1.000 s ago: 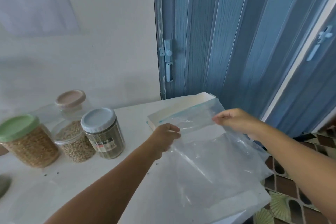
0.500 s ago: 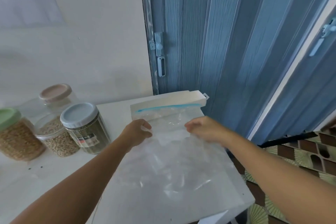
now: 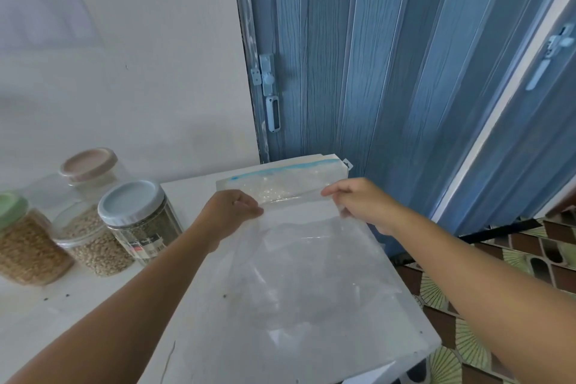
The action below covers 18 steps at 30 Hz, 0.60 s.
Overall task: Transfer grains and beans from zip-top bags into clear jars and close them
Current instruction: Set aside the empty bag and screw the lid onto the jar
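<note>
An empty clear zip-top bag (image 3: 311, 274) with a blue zip strip lies flat on the white table (image 3: 193, 337), its top end over a white box (image 3: 341, 167) at the far edge. My left hand (image 3: 232, 209) pinches the bag's left side near the top. My right hand (image 3: 355, 201) pinches its right side. At the left stand closed jars: a green-lidded jar (image 3: 21, 246) of tan grain, a blue-lidded jar (image 3: 140, 221) of dark green beans, and a pink-lidded jar (image 3: 90, 171) behind. A lidless container of pale beans (image 3: 90, 243) sits between them.
A blue folding door (image 3: 389, 72) with a latch rises right behind the table. The table's right edge drops to a patterned tile floor (image 3: 467, 337). A pale wall backs the jars. A few dark specks lie on the tabletop.
The bag was held up off the table a second ago; both hands have lowered and spread it flat. The view has shifted to the right.
</note>
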Motion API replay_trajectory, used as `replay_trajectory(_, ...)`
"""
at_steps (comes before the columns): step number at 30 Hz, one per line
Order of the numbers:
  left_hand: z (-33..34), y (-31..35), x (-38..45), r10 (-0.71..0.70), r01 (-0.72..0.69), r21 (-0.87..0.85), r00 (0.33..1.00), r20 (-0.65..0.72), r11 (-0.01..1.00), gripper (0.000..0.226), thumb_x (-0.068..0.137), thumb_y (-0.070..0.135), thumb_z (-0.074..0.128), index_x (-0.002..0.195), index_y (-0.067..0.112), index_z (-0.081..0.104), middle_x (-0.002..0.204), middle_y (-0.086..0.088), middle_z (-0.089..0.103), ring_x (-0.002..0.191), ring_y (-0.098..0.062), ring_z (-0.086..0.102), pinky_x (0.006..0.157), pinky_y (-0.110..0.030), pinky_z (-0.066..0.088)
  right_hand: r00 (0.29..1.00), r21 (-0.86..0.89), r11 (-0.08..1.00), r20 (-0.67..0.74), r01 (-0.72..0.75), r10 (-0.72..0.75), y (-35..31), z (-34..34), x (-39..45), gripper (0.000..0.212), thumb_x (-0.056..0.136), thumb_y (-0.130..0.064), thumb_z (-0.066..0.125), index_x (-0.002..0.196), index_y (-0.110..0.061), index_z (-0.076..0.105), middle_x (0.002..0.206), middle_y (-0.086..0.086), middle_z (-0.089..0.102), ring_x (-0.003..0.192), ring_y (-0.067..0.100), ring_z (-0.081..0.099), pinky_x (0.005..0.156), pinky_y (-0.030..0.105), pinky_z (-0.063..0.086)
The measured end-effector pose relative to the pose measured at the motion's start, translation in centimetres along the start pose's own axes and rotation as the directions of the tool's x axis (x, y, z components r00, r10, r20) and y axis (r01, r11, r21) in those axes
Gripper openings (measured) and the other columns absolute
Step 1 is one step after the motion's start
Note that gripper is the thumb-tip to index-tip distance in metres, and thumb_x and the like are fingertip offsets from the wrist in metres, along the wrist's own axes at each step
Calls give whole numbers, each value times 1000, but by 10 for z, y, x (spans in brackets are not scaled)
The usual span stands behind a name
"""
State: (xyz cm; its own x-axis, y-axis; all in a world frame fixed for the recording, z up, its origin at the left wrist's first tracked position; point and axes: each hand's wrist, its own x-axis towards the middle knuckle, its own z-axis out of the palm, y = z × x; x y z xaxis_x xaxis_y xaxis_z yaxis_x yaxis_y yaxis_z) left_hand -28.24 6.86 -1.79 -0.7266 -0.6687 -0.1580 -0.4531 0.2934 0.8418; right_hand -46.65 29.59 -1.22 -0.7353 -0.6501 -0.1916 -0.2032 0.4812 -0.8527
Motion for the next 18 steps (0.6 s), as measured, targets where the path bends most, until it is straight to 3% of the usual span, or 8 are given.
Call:
replay_trajectory(3, 12, -4, -2, -26, 15, 141, 997, 71, 990, 25, 81, 29, 90, 96, 18, 72, 93, 1, 66, 81, -16, 60, 65, -26, 44, 1000, -76, 997, 31, -3, 6, 2, -4, 6, 34, 101, -11, 49, 110, -29, 77, 90, -7, 66, 78, 11, 60, 74, 22, 46)
replay_trajectory(5, 20, -12, -3, -50, 22, 253, 993, 106, 967, 28, 81, 34, 89, 97, 22, 70, 91, 2, 61, 75, -15, 56, 61, -26, 42, 999, -155, 988, 43, 16, -10, 7, 1, 11, 32, 102, -15, 51, 110, -31, 78, 117, -7, 69, 102, 10, 64, 86, 23, 49)
replay_trajectory(7, 22, -17, -3, -47, 6, 337, 993, 113, 941, 28, 83, 39, 88, 99, 26, 69, 98, 0, 61, 75, -15, 57, 64, -27, 45, 998, -320, 946, 2, 56, -58, 14, 8, 19, 30, 101, -24, 53, 111, -42, 75, 137, 0, 60, 125, 19, 56, 105, 31, 46)
replay_trajectory(10, 18, -13, 0, -58, -17, 483, 988, 140, 875, 33, 84, 49, 83, 111, 39, 67, 123, -5, 52, 100, -24, 62, 92, -32, 52, 985, -601, 796, -82, 74, -154, 9, 18, 17, 32, 101, -38, 56, 127, -54, 64, 149, 6, 34, 135, 33, 32, 116, 40, 33)
replay_trajectory(12, 12, -7, -2, -112, 1, 574, 981, 158, 819, 40, 86, 56, 78, 123, 48, 65, 129, -4, 37, 123, -34, 48, 112, -38, 41, 941, -675, 717, -102, 173, -323, -3, 26, 8, 33, 101, -45, 57, 133, -51, 62, 148, 7, 30, 133, 35, 29, 116, 43, 32)
replay_trajectory(14, 8, 1, -4, -87, -17, 615, 986, 139, 789, 33, 90, 62, 71, 121, 53, 65, 130, -5, 32, 132, -37, 33, 116, -42, 32, 927, -665, 690, 10, 285, -374, -13, 35, 1, 37, 101, -53, 55, 137, -50, 59, 147, 5, 31, 137, 31, 28, 118, 42, 31)
replay_trajectory(18, 2, 17, -3, 119, -83, 668, 993, -9, 740, 24, 102, 52, 59, 125, 52, 63, 153, -7, 27, 144, -38, 23, 119, -48, 25, 943, -633, 707, 292, 315, -158, -9, 51, -2, 50, 102, -57, 50, 151, -52, 42, 161, 3, 25, 147, 27, 21, 120, 39, 27)
